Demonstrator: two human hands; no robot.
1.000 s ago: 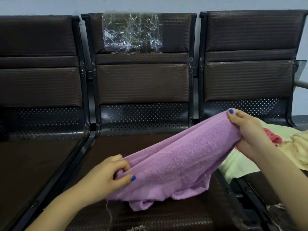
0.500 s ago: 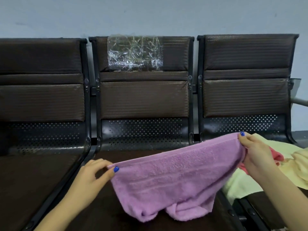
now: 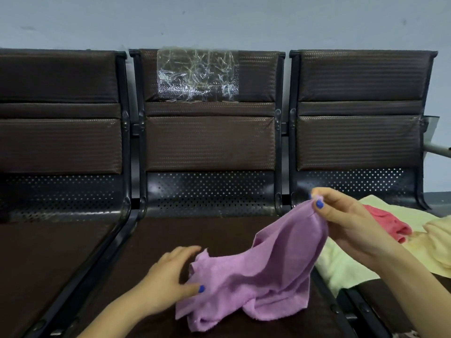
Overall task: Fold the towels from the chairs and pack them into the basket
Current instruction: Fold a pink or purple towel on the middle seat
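Observation:
A purple towel [image 3: 258,276] slumps in loose folds on the middle chair seat [image 3: 195,237]. My right hand [image 3: 346,220] pinches its upper right corner and holds that corner up above the seat. My left hand [image 3: 170,276] rests low at the towel's left edge, fingers spread, thumb touching the cloth; the edge lies on the seat. On the right chair lie more towels: a pale green one [image 3: 341,272], a pink one [image 3: 390,220] and a cream one [image 3: 439,242]. No basket is in view.
Three dark brown chairs stand joined in a row against a pale blue wall. The left seat [image 3: 44,259] holds nothing. A crumpled clear plastic sheet [image 3: 197,74] is stuck on the middle backrest. A metal armrest [image 3: 436,150] juts out at the far right.
The towel was stretched taut between both hands; now my left hand has lowered its end onto the seat and loosened its grip, and the towel has sagged into a heap.

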